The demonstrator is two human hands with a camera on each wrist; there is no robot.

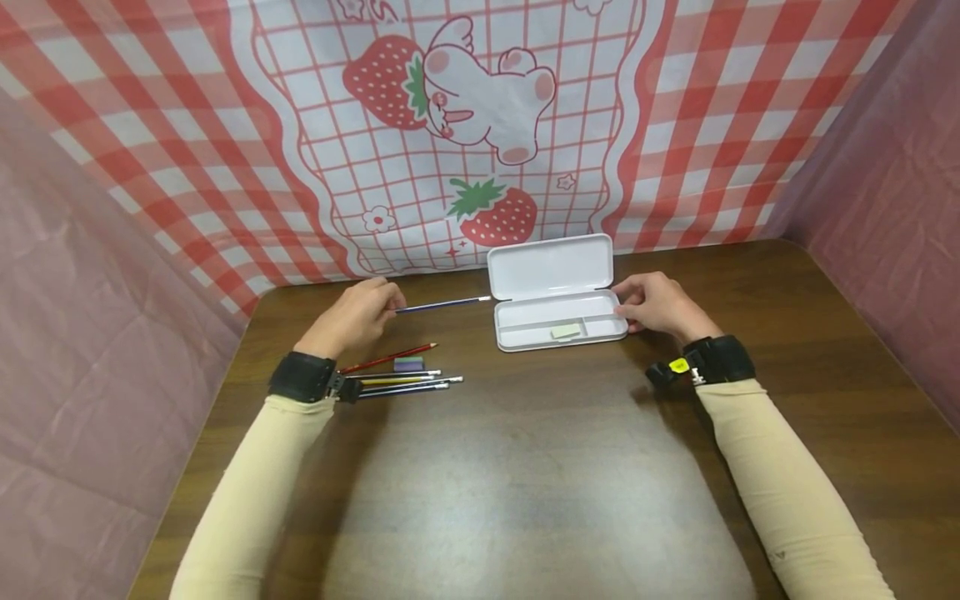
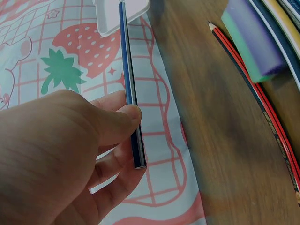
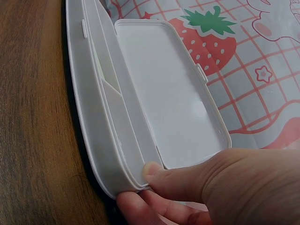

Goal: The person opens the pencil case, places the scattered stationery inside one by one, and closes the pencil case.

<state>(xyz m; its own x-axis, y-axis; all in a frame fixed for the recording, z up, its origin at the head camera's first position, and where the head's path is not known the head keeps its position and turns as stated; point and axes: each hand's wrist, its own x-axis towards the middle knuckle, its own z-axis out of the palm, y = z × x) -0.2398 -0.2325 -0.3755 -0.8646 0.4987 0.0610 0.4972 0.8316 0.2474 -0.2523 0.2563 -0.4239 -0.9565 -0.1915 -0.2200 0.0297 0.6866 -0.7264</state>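
Between thumb and fingers, my left hand point(image 1: 358, 312) pinches a dark blue pencil point(image 1: 442, 305) near one end. Its white-tipped end points right, reaching the left edge of the white pencil case point(image 1: 517, 340) in the head view. The case lies open with its lid point(image 1: 551, 267) raised at the back. Inside its front compartment sits a pale green eraser point(image 1: 566, 331). My right hand point(image 1: 660, 307) grips the right end of the case, thumb point(image 3: 154, 172) over the rim and fingers against the outer wall.
Below the left hand lie a red pencil point(image 1: 390, 357), a purple and green block point(image 1: 408, 364) and several more pencils point(image 1: 405, 384), partly hidden by the wrist strap. A strawberry-print cloth point(image 1: 480, 125) hangs along the table's back edge.
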